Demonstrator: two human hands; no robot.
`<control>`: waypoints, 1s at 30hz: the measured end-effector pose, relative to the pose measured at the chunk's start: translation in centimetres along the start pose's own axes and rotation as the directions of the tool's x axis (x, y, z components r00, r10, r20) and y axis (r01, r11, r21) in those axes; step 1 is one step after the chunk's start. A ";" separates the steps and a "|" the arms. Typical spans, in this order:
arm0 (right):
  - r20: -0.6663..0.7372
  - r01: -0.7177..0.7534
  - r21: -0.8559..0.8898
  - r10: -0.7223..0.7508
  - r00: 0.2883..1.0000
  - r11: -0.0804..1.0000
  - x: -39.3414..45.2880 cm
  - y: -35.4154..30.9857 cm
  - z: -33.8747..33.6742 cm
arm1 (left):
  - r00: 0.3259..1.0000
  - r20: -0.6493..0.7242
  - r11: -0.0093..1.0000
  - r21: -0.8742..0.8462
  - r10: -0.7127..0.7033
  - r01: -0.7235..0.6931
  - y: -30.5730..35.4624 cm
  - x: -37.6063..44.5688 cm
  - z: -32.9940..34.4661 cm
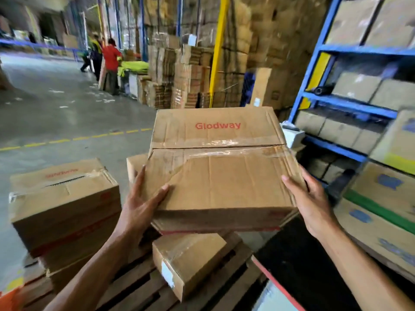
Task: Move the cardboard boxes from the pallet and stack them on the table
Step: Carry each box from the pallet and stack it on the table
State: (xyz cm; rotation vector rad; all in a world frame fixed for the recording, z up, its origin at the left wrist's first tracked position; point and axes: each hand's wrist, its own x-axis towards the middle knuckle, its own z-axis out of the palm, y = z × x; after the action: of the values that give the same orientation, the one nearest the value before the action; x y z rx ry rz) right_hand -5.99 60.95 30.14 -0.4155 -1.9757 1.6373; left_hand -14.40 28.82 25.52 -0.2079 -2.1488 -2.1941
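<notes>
Fingers [143,176] of the left hand [139,205] lie flat up the box's left side, a little spread, with the thumb hooked over the top near the front corner; the right hand [312,203] mirrors it on the right edge, thumb on top, fingers wrapped down the side out of sight. Both hands are clamped on the Glodway box [217,167], which is held in the air above the wooden pallet [224,277] — clear of the small box [188,261] lying tilted on the slats below it.

To carry it well, I would slide the fingers lower so they cup the bottom edge rather than squeeze the walls; the top flap is creased and the tape torn, so the cardboard probably gives under side pressure. Keeping it level and close to the body should help during the turn toward the table, which is not in view.

The box sits flat, taped seam running left to right across the top, printed name reading upright and lying on the far half. Its long axis seems to run left to right — though the wide lens makes that uncertain. Another stacked box [65,203] remains on the pallet's left.
</notes>
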 end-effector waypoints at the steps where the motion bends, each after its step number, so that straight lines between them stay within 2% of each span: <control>1: -0.036 -0.002 0.000 0.002 0.999 1.000 -1.8 -1.6 -1.9 | 0.999 0.035 1.000 -0.008 0.018 -0.018 1.5 -1.1 1.1; 4: -0.147 -0.007 -0.011 0.005 0.989 1.000 -5.9 -4.1 -7.1 | 0.989 0.121 0.997 0.005 0.082 -0.083 4.7 -4.4 4.5; 7: -0.321 -0.036 0.015 0.039 0.946 0.999 -11.7 -5.9 -14.0 | 0.940 0.336 0.995 -0.093 0.059 -0.029 7.3 -8.5 8.7; 9: -0.451 -0.086 0.019 0.085 0.889 0.996 -16.3 -6.5 -19.4 | 0.882 0.472 0.993 -0.113 0.020 0.038 9.3 -12.1 12.4; 12: -0.610 -0.163 0.032 0.149 0.778 0.986 -23.5 -8.1 -27.1 | 0.794 0.606 0.990 -0.132 0.037 0.055 11.6 -18.3 18.6; 14: -0.690 -0.232 0.009 0.174 0.702 0.973 -28.7 -8.6 -32.7 | 0.711 0.703 0.985 -0.135 0.022 0.103 12.2 -22.8 23.2; 18: -0.751 -0.336 0.027 0.241 0.615 0.942 -38.5 -9.7 -42.3 | 0.513 0.856 0.970 -0.070 -0.061 0.232 12.7 -32.8 30.9; 20: -0.780 -0.362 0.029 0.248 0.575 0.932 -42.5 -10.3 -46.9 | 0.435 0.897 0.963 -0.046 -0.076 0.264 13.0 -37.7 34.4; 25: -0.833 -0.296 0.051 0.204 0.515 0.954 -46.4 -11.6 -56.5 | 0.408 0.913 0.968 -0.123 0.025 0.218 15.8 -45.2 42.7; 30: -0.871 -0.187 0.003 0.095 0.482 0.982 -44.3 -12.3 -65.0 | 0.464 0.875 0.961 -0.231 0.136 0.153 18.8 -48.0 50.7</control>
State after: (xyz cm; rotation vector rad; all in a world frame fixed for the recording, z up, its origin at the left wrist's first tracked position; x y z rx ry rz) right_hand 68.70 86.30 40.78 -1.2109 -1.2123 1.0278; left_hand 38.28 76.68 38.22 -1.7522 -2.0783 -2.7278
